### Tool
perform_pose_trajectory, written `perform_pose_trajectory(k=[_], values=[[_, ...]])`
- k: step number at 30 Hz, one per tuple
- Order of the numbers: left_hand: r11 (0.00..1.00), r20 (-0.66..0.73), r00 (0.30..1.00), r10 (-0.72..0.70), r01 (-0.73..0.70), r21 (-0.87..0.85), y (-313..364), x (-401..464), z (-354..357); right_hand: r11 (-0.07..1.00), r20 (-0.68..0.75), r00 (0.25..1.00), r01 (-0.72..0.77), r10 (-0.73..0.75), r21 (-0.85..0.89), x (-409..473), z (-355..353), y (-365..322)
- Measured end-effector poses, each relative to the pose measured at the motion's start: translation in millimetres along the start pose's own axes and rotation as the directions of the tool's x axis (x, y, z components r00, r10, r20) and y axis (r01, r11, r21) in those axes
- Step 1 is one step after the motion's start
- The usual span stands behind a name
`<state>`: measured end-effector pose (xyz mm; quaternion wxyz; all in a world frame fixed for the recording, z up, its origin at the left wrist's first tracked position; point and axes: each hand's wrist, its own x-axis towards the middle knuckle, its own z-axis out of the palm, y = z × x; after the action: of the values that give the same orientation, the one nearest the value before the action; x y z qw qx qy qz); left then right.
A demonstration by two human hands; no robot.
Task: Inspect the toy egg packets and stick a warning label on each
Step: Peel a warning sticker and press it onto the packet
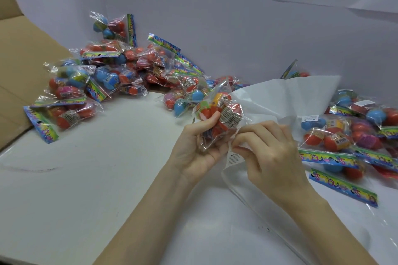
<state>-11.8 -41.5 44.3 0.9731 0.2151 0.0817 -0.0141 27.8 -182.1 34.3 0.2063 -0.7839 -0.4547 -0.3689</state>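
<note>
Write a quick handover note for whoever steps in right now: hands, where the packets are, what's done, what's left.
Left hand grips one egg packet above the table.
Right hand pinches a white warning label at the packet's lower edge; not yet pressed flat.
Pile on the left, by the cardboard box: no labels visible.
Pile on the right: at least one packet shows a white label.
White backing sheet lies behind the hands.
Left: finish this label, continue with the left pile.

Both bare forearms reached in from the lower edge and met near the middle of the view. The left hand (195, 146) lay palm up, its fingers and thumb curled in a cupping grip. The right hand (268, 153) showed its back to the camera, fingers bent and fingertips pinched together beside the left.
</note>
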Motion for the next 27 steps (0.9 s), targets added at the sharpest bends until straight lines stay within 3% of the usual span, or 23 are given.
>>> perform_pose_trajectory(k=[4,8,14,16,18,23,27], values=[[0.992,-0.088,0.990,0.109,-0.102,0.080,1,2,-1,0.983,0.109,0.990,-0.103,0.087,0.151,-2,-2,0],[0.940,-0.126,0.959,0.255,-0.216,0.263,-1,3,0,0.912,0.053,0.974,-0.226,0.221,0.341,-1,-7,-1],[0.683,-0.026,0.838,0.544,-0.426,0.593,1,-1,3,0.662,-0.066,0.855,-0.347,0.514,0.664,5,-23,10],[0.600,0.044,0.810,0.585,-0.468,0.649,2,-3,3,0.656,-0.071,0.843,-0.360,0.534,0.664,7,-26,12],[0.599,0.076,0.841,0.535,-0.441,0.668,4,-4,4,0.676,-0.079,0.845,-0.362,0.528,0.642,9,-29,12],[0.755,0.112,0.940,0.323,-0.327,0.569,7,-8,6,0.735,-0.052,0.895,-0.330,0.443,0.593,12,-34,4],[0.669,0.146,0.935,0.324,-0.335,0.664,3,-9,7,0.766,-0.025,0.925,-0.299,0.380,0.569,15,-34,-6]])
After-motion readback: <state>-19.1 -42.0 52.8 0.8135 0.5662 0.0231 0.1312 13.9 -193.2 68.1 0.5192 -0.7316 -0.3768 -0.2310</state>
